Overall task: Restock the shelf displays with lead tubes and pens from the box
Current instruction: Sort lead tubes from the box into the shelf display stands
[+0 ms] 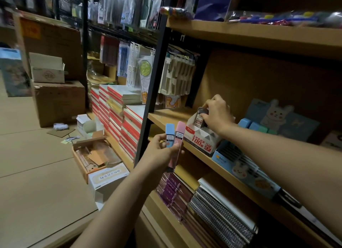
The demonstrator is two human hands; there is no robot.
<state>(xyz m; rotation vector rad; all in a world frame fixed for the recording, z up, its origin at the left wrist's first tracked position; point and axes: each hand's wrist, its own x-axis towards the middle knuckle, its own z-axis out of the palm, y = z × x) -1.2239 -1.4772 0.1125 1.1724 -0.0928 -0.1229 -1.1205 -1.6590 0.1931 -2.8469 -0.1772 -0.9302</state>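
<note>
Left hand (160,149) grips tubes (174,136) ("2B/0.5").

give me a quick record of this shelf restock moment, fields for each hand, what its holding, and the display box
left hand: grips a blue lead tube and a pink lead tube, upright, in front of the shelf
right hand: pinches a clear lead tube at the display box
display box: white and red, on the wooden shelf
neighbour: blue bunny box beside it
</note>
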